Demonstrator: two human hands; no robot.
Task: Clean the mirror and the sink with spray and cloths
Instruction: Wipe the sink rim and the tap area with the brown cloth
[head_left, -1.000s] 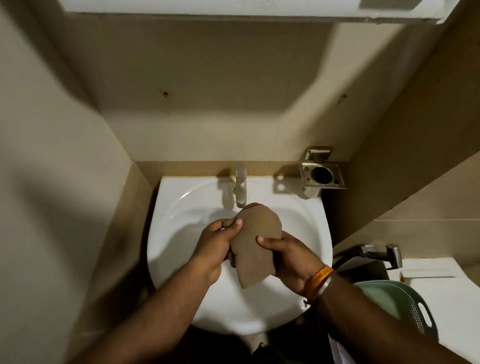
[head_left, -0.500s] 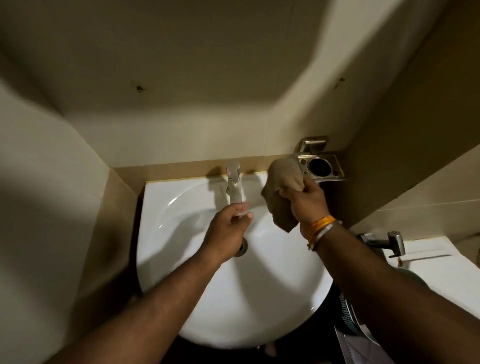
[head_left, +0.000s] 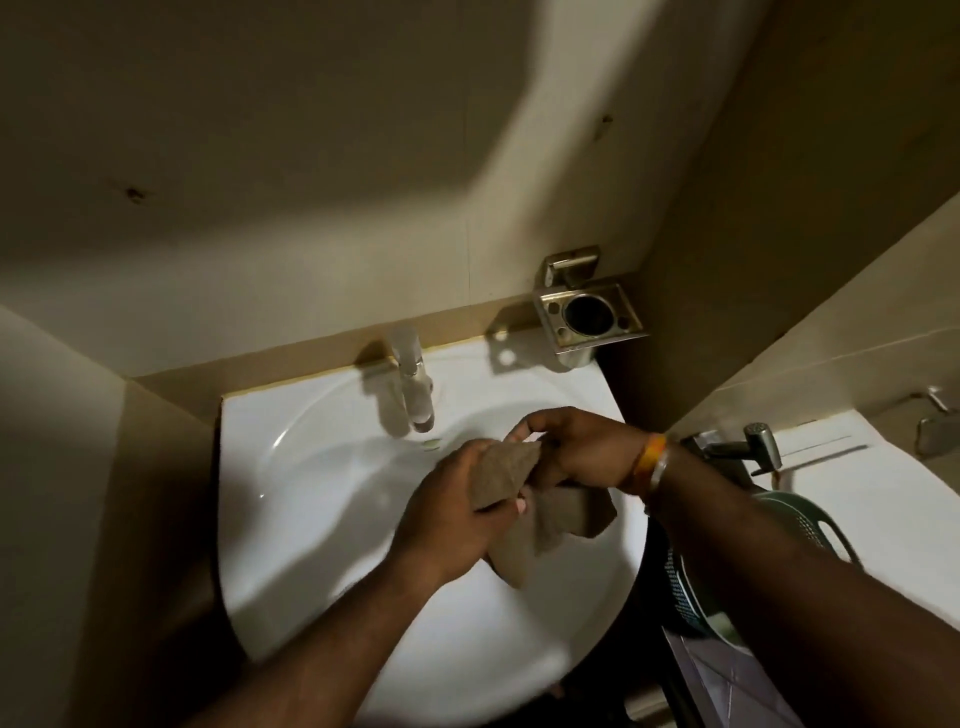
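A round white sink (head_left: 322, 525) fills the middle of the view, with a chrome tap (head_left: 413, 387) at its back rim. Above the right half of the basin I hold a brown cloth (head_left: 550, 525) in both hands. My left hand (head_left: 457, 512) grips its upper fold. My right hand (head_left: 582, 449), with an orange band and a metal bangle at the wrist, pinches the cloth's top edge. The rest of the cloth hangs down below my hands. The mirror and any spray bottle are out of view.
A metal tumbler holder (head_left: 589, 314) is fixed to the wall behind the sink's right corner. Right of the sink sit a chrome hand sprayer (head_left: 748, 444), a green plastic basket (head_left: 800, 525) and a white surface (head_left: 883, 499). Beige tiled walls close in on the left and right.
My right hand brought the cloth down from beside the tumbler holder to over the basin. My left hand left the tap and took hold of the cloth again.
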